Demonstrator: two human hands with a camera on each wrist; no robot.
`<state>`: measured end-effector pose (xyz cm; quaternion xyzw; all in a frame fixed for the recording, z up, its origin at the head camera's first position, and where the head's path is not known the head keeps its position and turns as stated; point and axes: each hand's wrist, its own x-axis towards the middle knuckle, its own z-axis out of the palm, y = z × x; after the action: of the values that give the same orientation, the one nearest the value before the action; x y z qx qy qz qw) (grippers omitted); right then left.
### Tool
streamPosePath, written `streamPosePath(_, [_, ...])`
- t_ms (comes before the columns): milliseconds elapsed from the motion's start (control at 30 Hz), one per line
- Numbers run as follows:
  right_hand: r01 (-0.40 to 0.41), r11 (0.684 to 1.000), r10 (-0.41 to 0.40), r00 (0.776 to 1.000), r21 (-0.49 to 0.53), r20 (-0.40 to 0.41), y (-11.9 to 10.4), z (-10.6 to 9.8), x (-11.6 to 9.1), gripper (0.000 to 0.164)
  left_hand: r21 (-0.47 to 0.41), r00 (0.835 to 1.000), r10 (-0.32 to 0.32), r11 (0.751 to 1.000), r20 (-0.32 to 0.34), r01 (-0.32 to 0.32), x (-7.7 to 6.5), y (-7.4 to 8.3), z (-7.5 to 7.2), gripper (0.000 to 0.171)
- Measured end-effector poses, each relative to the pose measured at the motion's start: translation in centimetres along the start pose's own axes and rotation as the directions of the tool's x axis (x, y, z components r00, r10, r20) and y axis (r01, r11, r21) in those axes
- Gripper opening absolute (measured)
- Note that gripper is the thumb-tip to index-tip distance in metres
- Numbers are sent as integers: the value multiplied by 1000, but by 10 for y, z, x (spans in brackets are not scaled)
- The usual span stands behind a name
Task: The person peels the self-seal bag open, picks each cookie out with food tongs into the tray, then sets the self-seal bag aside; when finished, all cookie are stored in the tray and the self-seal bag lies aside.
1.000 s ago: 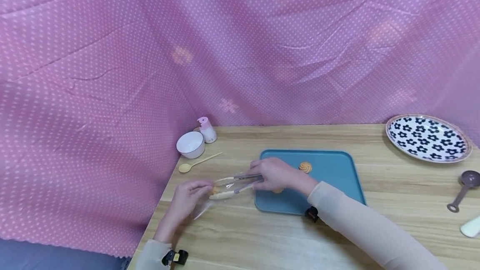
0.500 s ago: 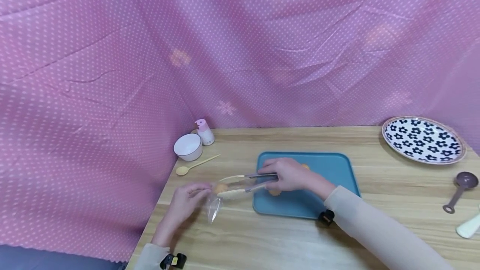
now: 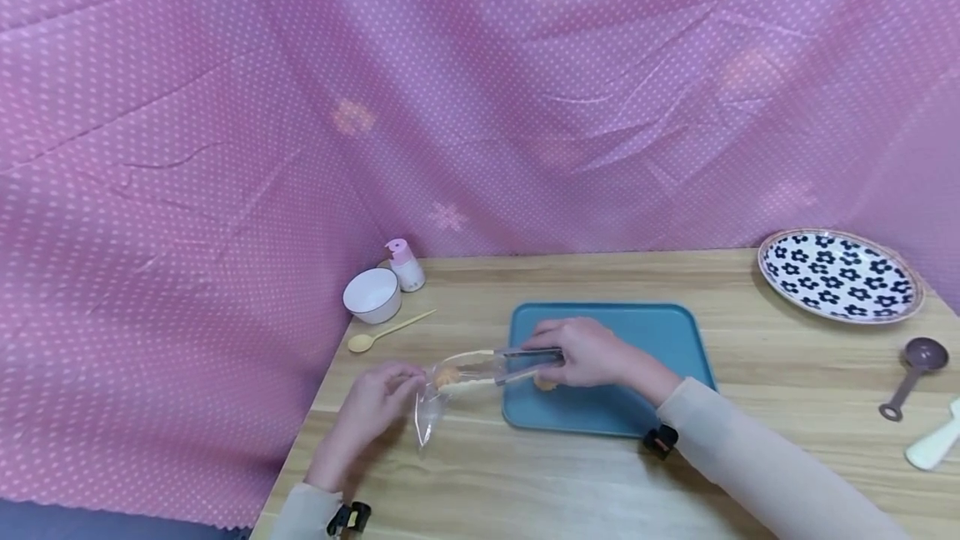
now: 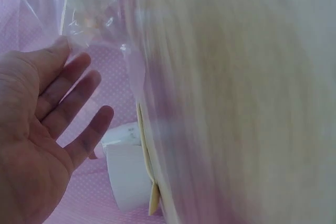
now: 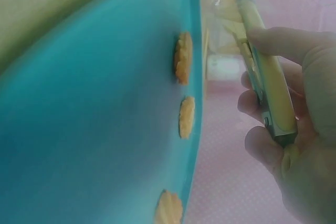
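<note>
Thumb and fingertips of my left hand (image 3: 375, 402) pinch the edge of a clear plastic bag (image 3: 427, 422), held above the table. A round orange-brown cookie (image 3: 447, 377) shows through the film close to those fingers. My right hand (image 3: 588, 352) grips kitchen tongs (image 3: 519, 373) with cream ends, which stand apart and reach toward the bag and cookie. Whether the tong ends are inside the bag is hard to tell. Beneath the right hand lies a blue tray (image 3: 678, 340). Several cookies rest on it in the right wrist view, including a ridged cookie (image 5: 182, 59).
At the table's left are a white bowl (image 3: 372, 296), a pink-topped pump bottle (image 3: 407, 267) and a yellow spoon (image 3: 362, 343). A flower-patterned plate (image 3: 840, 277), a brown measuring scoop (image 3: 925, 354) and a pale green handle (image 3: 933, 446) lie right. A pink dotted curtain (image 3: 480, 107) hangs behind.
My right hand and the tongs have drawn back to the right, the tong arms still spread. The cookie stays near my left fingers, and the bag's loose end now hangs down.
</note>
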<state>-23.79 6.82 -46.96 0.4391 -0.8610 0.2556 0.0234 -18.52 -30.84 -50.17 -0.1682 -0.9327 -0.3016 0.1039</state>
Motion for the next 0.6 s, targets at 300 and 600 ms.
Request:
streamPosePath(300, [26,993,-27,1000,-116,-4,-1,-5,4,43,19,996,79,997,45,-80,5,11,2,12])
streamPosePath(600, [23,998,-23,1000,-56,-1,2,-8,4,38,56,991,134,989,19,-134,3,14,1,20])
